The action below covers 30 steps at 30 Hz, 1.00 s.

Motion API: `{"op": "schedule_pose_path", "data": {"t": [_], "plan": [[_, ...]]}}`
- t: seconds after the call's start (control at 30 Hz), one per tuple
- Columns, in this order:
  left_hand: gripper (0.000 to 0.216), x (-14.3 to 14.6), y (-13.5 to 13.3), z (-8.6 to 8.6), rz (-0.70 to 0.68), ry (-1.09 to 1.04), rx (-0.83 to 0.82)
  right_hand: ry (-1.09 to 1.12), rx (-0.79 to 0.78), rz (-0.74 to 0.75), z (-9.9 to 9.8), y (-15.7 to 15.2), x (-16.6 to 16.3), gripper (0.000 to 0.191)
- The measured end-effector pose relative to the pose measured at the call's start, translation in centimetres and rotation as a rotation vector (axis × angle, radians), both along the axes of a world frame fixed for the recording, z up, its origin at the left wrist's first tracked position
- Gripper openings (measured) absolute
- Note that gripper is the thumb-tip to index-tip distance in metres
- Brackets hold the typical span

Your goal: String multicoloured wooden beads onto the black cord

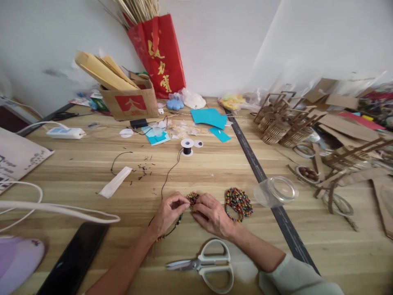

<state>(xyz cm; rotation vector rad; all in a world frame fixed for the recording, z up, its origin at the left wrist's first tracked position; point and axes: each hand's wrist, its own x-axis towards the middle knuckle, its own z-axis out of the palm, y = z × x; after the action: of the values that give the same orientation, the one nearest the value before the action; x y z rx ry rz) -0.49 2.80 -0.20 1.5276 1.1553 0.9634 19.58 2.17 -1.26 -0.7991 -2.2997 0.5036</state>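
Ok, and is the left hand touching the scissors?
Apart: the head view plainly shows wooden tabletop between the left hand and the scissors.

The left forearm (127, 260) and right forearm (259, 250) are angled inward; the left grip (168, 212) is held pinched, the right grip (214, 214) is curled close beside it.

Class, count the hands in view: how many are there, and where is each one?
2: the left hand, at the left side of the small multicoloured bead cluster, and the right hand, at its right side. No others show, though some fingertips are hidden.
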Motion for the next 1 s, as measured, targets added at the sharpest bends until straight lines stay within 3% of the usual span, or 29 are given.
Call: {"op": "schedule_pose_path", "data": {"t": [0.4,1.0], "plan": [[0.01,-0.07,-0.28,-0.41,-0.066,0.079,0.007,-0.072,0.039,-0.093,-0.35,-0.03,-0.1,0.015],[0.012,-0.09,-0.3,-0.26,-0.085,0.098,-0.05,-0.086,0.06,-0.07,-0.28,-0.34,0.05,0.014]]}}
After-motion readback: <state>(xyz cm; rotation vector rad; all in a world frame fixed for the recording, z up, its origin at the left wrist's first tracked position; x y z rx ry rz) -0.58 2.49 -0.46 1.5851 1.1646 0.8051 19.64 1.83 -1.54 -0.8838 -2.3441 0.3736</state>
